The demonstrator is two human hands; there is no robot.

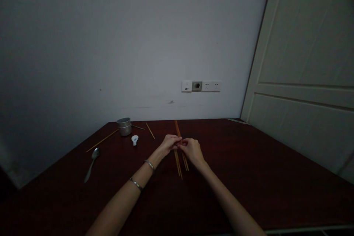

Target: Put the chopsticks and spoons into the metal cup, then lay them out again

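Several wooden chopsticks (177, 162) are gathered between my two hands over the middle of the table. My left hand (170, 142) pinches them from the left, its thumb and fingers closed around the upper part. From the other side my right hand (192, 149) grips the same bunch, fingertips touching those of my left hand. Orange-brown ends stick up beyond the fingers, and the paler ends fan out below in two groups. The fingers hide the middle of the bunch.
On the left of the dark red table (235, 177) stand a metal cup (125, 127), a white short spoon (134, 139) and a metal spoon (92, 164). One loose chopstick (102, 141) lies left of the cup, another chopstick (150, 130) right of it. Behind is a wall with sockets (211, 86).
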